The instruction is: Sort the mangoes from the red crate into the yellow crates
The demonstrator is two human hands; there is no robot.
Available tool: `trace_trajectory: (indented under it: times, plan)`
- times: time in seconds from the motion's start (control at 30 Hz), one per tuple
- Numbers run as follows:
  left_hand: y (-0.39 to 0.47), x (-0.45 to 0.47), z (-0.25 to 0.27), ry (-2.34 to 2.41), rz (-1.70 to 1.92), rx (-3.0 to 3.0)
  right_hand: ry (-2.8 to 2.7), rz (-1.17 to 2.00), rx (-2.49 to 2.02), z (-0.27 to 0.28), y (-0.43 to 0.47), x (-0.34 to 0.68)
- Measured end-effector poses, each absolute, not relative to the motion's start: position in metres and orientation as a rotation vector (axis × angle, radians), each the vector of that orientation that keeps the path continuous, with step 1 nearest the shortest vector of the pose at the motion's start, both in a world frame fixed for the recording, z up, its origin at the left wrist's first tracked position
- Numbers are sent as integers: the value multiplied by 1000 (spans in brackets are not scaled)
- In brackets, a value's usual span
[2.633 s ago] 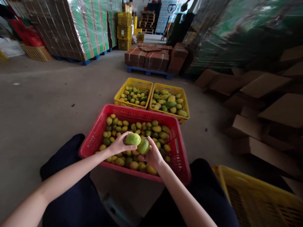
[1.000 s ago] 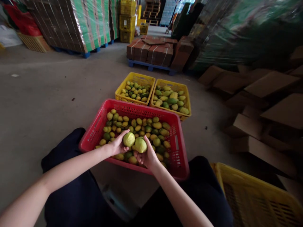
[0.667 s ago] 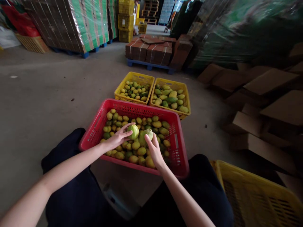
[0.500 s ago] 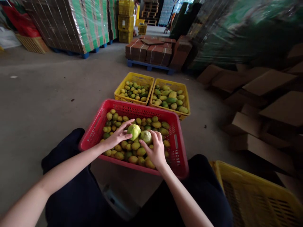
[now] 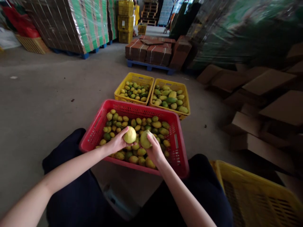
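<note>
My left hand (image 5: 119,141) is closed around a pale yellow-green lemon (image 5: 129,135), with the fingers under it. A greener lemon (image 5: 145,139) sits in my right hand (image 5: 154,148), the thumb lying over its top. The two lemons are close together but apart, held above a red plastic crate (image 5: 178,138). Many lemons (image 5: 156,125), yellow to green and of mixed sizes, lie inside that crate, some hidden beneath my hands and forearms.
Beyond the red crate stand two yellow crates of lemons, the left one (image 5: 115,93) with smaller fruit, the right one (image 5: 187,104) with larger. Another yellow crate (image 5: 258,179) is at my right. Cardboard boxes (image 5: 267,151) lie on the right; a blue pallet (image 5: 149,66) carries bundled cardboard.
Both lemons have been turned in my hands. My left hand has shifted slightly left and down with its lemon, its fingers now underneath, and the gap between the lemons has widened.
</note>
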State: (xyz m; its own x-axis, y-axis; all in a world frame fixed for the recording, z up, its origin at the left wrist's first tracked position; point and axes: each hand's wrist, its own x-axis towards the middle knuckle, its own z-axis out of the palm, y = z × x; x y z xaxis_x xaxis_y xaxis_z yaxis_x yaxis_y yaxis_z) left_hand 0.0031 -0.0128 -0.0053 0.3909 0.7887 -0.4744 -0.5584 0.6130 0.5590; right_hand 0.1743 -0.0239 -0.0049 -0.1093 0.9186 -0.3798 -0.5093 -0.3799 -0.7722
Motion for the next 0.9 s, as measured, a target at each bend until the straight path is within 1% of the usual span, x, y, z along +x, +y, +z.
trace_trajectory:
  times: [0.13,0.4,0.57,0.7,0.8,0.9]
  plan:
    - [-13,6,-10,798,906,248,-429,1740,-1108,-6,-24,170]
    - [-13,1,-8,666,854,150,-456,1852,-1045,-2,-21,169]
    - [-12,-1,-11,745,839,34,-513,1819,-1031,-3,-23,171]
    - [-15,4,-14,730,913,-20,-775,1607,-1122,-10,-25,171]
    - [-19,9,-13,656,910,4,-1112,1358,-1243,-17,-27,170]
    - [-22,12,-15,718,921,35,-1480,1194,-1219,-25,-31,166]
